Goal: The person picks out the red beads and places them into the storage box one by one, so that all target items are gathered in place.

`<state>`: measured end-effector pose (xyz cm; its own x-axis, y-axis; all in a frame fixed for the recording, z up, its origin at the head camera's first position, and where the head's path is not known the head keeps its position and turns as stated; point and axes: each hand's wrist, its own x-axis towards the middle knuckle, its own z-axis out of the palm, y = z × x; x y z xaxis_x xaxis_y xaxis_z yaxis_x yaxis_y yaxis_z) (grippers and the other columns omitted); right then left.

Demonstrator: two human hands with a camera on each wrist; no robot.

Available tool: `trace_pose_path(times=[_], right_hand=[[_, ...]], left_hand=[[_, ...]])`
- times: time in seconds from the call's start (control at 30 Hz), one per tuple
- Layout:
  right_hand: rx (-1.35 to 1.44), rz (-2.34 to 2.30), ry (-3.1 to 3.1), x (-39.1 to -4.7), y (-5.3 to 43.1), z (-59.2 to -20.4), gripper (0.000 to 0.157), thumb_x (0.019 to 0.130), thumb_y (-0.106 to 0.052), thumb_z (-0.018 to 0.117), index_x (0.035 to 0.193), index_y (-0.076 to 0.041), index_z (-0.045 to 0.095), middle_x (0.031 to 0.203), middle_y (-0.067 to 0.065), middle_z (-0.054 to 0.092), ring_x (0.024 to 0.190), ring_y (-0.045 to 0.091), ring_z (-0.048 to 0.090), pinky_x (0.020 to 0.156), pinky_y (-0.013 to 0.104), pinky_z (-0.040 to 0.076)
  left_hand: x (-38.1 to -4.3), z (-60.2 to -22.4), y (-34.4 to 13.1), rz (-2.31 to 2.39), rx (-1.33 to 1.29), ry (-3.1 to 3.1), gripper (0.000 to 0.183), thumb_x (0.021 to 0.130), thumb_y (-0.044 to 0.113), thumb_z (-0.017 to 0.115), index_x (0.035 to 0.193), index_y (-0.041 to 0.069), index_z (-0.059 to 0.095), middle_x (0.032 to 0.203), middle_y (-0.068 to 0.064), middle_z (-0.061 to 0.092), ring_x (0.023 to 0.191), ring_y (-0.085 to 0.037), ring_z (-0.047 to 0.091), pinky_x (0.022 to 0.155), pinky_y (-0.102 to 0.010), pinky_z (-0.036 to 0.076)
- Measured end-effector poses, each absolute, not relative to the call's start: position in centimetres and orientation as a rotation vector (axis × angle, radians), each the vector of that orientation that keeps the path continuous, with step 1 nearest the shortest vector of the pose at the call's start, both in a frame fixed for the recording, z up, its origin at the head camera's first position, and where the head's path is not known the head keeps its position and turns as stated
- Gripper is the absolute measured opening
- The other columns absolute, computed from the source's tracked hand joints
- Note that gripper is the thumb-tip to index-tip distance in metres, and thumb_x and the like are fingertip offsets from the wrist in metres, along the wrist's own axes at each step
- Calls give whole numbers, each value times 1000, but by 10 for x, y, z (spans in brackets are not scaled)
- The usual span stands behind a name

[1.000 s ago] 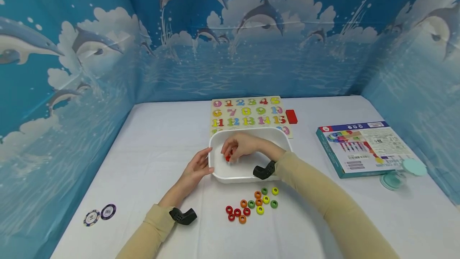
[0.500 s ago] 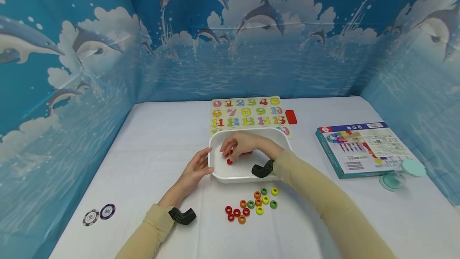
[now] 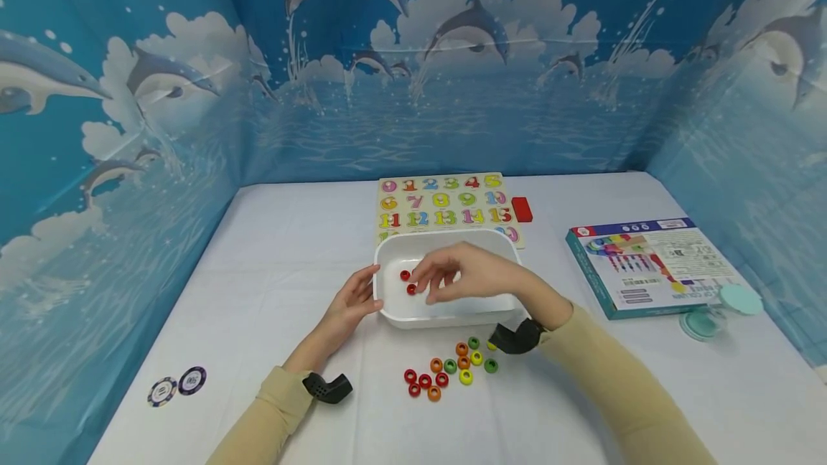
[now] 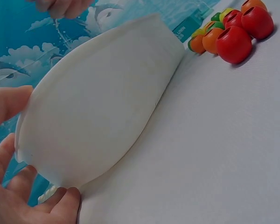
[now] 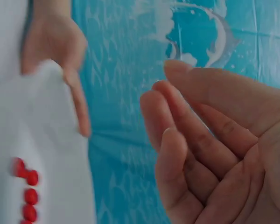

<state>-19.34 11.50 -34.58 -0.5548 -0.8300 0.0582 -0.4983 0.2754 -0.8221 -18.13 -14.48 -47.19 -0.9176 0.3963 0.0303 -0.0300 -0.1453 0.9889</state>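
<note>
A white tray [image 3: 426, 322] stands mid-table. My left hand [image 3: 349, 305] touches its left end from outside, thumb and fingers spread and mostly straight at the corner, as the left wrist view shows beside the tray's wall [image 4: 98, 98]. My right hand [image 3: 472, 275] hovers over the tray with loosely bent fingers. Nothing lies between its thumb and fingertips in the right wrist view. Two red beads [image 3: 405, 275] show left of it in the head view; in the right wrist view several red beads [image 5: 31, 196] sit in a row inside the tray.
Loose red, orange, yellow and green beads [image 3: 450, 366] lie in front of the tray. Behind it are a number board [image 3: 446, 199] and a red block [image 3: 522, 209]. At right sit a boxed set [image 3: 639, 264] and a small round container [image 3: 702, 325]; two chips [image 3: 192, 380] lie left.
My right hand has let go of a red bead, lifted, and drawn back to the right, uncovering two red beads in the tray. My left hand has stayed at the tray's end.
</note>
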Motion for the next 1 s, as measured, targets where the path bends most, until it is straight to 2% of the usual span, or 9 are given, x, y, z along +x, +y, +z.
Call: trace_pose_path(times=[0.17,0.4,0.57,1.0], right_hand=[[-1190,-1143,2115,-161,125,-378,22,79,-16,68,100,-20,64,90,-5,64,73,8,58,62,26,51],[-1226,-1187,2046,-138,133,-415,20,77,-18,70,97,-15,67,82,-5,65,56,4,50,45,19,44],[-1197,-1168,2095,-130,133,-430,21,77,-23,70,97,-19,66,80,-8,63,53,1,47,44,17,41],[-1202,-1065,2275,-126,127,-450,24,75,-19,71,97,-29,66,76,-17,59,50,-2,44,45,16,42]], left_hand=[[-181,-472,-145,2131,422,1848,63,82,3,60,137,12,31,145,-3,22,130,-23,23,104,-36,23],[-181,-473,-144,2136,416,1860,62,82,4,61,136,15,33,145,-2,22,130,-21,24,104,-33,24],[-181,-475,-144,2144,423,1855,63,82,6,62,136,14,33,145,-3,22,130,-21,23,104,-33,24],[-181,-475,-145,2142,437,1868,64,81,9,63,137,12,31,145,-2,23,130,-20,24,103,-31,24]])
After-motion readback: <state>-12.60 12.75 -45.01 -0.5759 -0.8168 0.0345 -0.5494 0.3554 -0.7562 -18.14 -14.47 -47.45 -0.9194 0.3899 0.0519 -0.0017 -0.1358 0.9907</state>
